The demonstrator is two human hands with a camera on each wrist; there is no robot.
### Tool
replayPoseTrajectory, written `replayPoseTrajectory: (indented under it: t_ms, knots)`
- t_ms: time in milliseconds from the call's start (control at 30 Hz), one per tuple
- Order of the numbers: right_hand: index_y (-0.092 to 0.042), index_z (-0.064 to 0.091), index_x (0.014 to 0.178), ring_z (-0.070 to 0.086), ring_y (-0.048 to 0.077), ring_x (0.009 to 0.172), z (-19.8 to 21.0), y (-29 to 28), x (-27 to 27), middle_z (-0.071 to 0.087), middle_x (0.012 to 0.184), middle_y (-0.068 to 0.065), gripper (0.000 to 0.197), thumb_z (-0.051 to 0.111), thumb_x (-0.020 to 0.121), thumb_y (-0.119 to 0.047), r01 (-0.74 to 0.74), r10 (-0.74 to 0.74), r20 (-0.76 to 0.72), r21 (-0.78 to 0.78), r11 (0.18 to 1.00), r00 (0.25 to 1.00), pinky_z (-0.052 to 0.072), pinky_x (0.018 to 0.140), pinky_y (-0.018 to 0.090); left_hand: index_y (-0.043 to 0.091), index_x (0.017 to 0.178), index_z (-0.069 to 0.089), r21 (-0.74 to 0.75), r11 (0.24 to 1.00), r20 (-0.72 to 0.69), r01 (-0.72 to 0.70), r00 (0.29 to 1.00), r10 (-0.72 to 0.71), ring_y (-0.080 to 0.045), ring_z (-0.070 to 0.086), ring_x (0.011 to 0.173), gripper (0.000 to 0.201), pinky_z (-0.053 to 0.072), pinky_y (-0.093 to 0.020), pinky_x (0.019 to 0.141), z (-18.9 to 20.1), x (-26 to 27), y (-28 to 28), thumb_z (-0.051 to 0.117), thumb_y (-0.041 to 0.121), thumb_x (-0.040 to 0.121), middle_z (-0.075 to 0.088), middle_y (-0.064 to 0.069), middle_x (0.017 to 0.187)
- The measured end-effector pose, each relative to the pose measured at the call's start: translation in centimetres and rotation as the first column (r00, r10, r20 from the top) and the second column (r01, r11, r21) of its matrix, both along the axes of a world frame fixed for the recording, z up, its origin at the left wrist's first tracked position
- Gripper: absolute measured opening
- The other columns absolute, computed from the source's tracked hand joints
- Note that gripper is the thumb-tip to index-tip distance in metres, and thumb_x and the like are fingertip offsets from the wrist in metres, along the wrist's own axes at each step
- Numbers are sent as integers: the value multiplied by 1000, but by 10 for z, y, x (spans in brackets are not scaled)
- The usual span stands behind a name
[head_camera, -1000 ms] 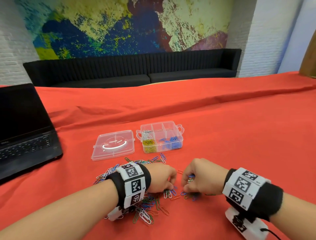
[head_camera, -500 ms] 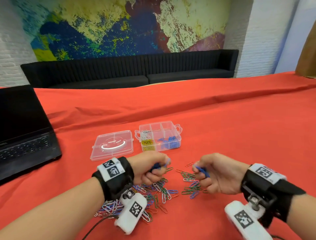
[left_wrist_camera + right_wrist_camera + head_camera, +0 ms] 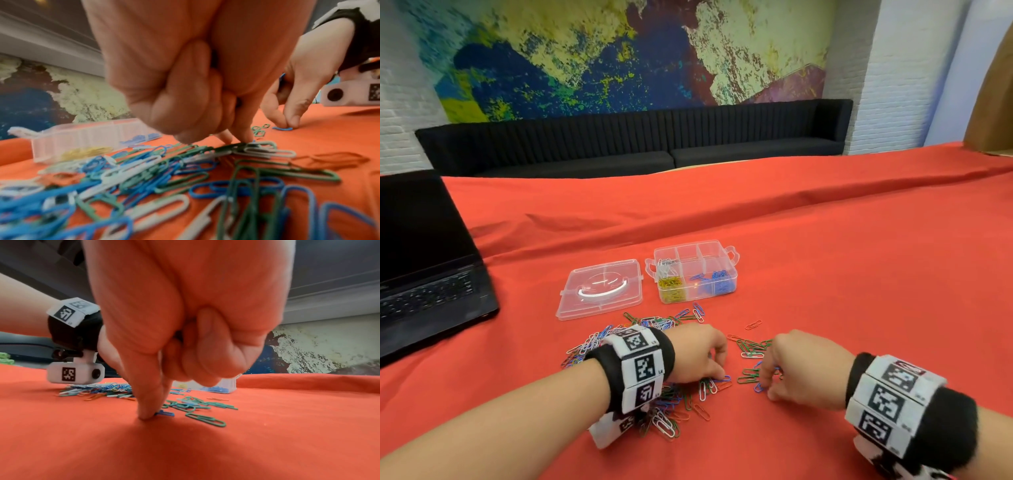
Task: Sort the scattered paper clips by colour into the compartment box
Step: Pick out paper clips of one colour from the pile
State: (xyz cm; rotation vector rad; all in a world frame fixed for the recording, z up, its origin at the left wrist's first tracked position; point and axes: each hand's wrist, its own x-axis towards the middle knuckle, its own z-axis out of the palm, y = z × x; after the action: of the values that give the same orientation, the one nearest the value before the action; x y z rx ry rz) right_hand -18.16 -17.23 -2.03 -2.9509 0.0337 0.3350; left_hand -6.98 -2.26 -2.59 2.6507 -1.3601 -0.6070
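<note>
**Both hands back down on the clips**

Half a second ago both hands were lifted off the surface [image 3: 859,274], each curled round blue clips. Now the left hand [image 3: 697,353] is down at the edge of the mixed pile [image 3: 671,404], fingertips on a blue clip [image 3: 722,379]. The right hand [image 3: 801,368] is down too, pinching another blue clip [image 3: 164,413] against the cloth (same pose as a second ago). Head view has tilted slightly.
</note>
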Motion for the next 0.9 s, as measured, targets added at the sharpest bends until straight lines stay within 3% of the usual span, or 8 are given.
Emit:
replayPoseTrajectory:
  t_ms: [267, 400, 433, 500, 567, 633, 767, 900]
  knots:
    - [-17, 69, 89, 60, 23, 83, -6, -3, -3, 66, 84, 3, 20, 61, 84, -34, -50, 51, 10, -72, 996, 999, 37, 64, 24, 12, 99, 64, 60, 997, 27, 41, 999, -43, -19, 53, 81, 17, 36, -23, 68, 0, -3, 0, 61, 26, 90, 65, -6, 97]
    - [-14, 55, 63, 41, 14, 49, -4, -6, -2, 50, 55, 1, 25, 55, 84, -28, 47, -25, -100, 223, 974, 995, 35, 49, 23, 7, 96, 63, 48, 998, -23, 47, 999, -46, -19, 51, 72, 19, 34, -20, 60, 0, -1, 5, 51, 21, 94, 64, -11, 87]
    - [-17, 49, 61, 33, 11, 43, -2, -8, 0, 41, 51, -3, 22, 54, 81, -25, 175, -110, -173, 423, 889, 979, 30, 42, 20, 7, 95, 63, 19, 1000, -53, 18, 998, -17, -16, 50, 65, 20, 34, -19, 55, 2, 4, 8, 49, 21, 95, 60, -6, 78]
    - [-21, 42, 63, 20, 9, 43, 3, -15, 6, 30, 54, -4, 11, 48, 72, -20, 459, -217, -405, 752, 473, 888, 17, 35, 14, 14, 88, 61, -63, 995, -123, -72, 990, 64, -8, 41, 52, 17, 35, -18, 50, 7, 15, 15, 49, 25, 95, 49, 4, 64]
    - [-18, 40, 62, 16, 10, 44, 8, -23, 12, 27, 58, -1, 8, 43, 69, -21, 569, -135, -561, 822, 28, 817, 12, 35, 11, 22, 82, 57, -103, 988, -139, -115, 985, 100, -5, 40, 50, 13, 37, -19, 51, 10, 20, 20, 54, 30, 93, 48, 9, 62]
    - [-16, 40, 59, 22, 10, 40, 9, -27, 19, 30, 58, 1, 18, 44, 75, -24, 557, -105, -585, 804, -207, 805, 14, 33, 10, 22, 90, 60, -77, 993, -105, -93, 991, 84, -6, 46, 59, 10, 39, -21, 58, 10, 14, 20, 61, 33, 89, 52, 10, 70]
    - [-13, 41, 63, 25, 9, 36, 9, -25, 30, 37, 58, 3, 16, 44, 78, -18, 509, -140, -578, 790, -341, 804, 16, 30, 10, 14, 100, 63, 27, 999, 18, 17, 1000, -18, -13, 47, 79, 20, 36, -23, 70, 0, -2, 10, 64, 29, 88, 57, -1, 89]
    - [-11, 48, 74, 25, 8, 37, 6, -22, 34, 38, 59, 2, 14, 40, 85, -13, 554, -200, -595, 801, -225, 778, 17, 30, 11, 10, 95, 66, 73, 996, 18, 56, 998, -57, -16, 50, 76, 17, 37, -23, 68, -4, -2, 6, 57, 24, 91, 68, -10, 96]
